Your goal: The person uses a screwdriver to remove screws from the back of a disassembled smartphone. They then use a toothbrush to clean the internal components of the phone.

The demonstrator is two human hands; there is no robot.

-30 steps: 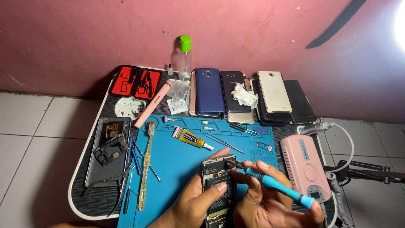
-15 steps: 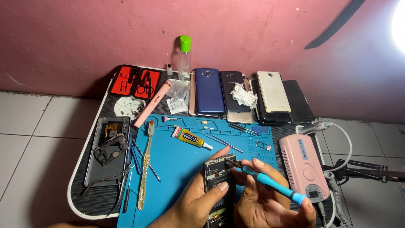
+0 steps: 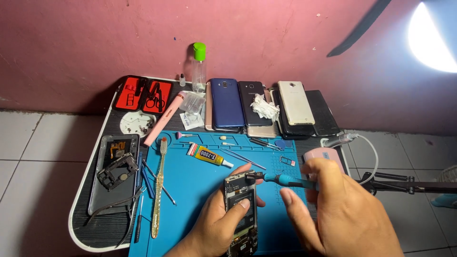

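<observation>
An opened phone (image 3: 241,209) with its back cover off lies on the blue repair mat (image 3: 190,190). My left hand (image 3: 216,223) grips it from the left, thumb across its middle. My right hand (image 3: 340,214) holds a blue-handled screwdriver (image 3: 281,179) almost level, its dark tip touching the phone's top right corner. The lower end of the phone is partly hidden by my left hand.
A glue tube (image 3: 208,155), a toothbrush (image 3: 159,185), tweezers and picks lie on the mat. A dismantled phone (image 3: 114,171) sits left. Several phones (image 3: 266,107), a green-capped bottle (image 3: 199,66) and a red tool case (image 3: 144,94) line the back. A pink device (image 3: 321,156) stands right.
My right hand has lifted and swung the screwdriver to lie nearly level, its tip now at the phone's top right corner. My left hand keeps hold of the phone.
</observation>
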